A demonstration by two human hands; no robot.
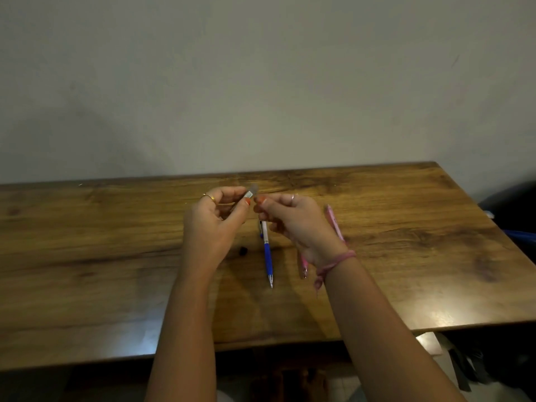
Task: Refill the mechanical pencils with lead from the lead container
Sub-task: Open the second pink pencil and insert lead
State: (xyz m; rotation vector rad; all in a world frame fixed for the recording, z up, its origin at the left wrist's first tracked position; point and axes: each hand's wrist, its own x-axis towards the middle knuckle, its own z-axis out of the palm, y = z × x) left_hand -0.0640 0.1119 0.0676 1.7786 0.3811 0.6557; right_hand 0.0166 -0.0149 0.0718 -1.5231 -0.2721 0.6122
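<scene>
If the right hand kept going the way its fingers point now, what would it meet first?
Probably the lead container pinched in the left hand. The right hand points its fingers left at the container's tip, nearly touching; depth is uncertain from this one view.

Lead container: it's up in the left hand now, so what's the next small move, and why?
Probably draw one lead out with the right hand: its fingertips sit at the lead container mouth, held by the left hand, while the blue pencil lies waiting.
</scene>
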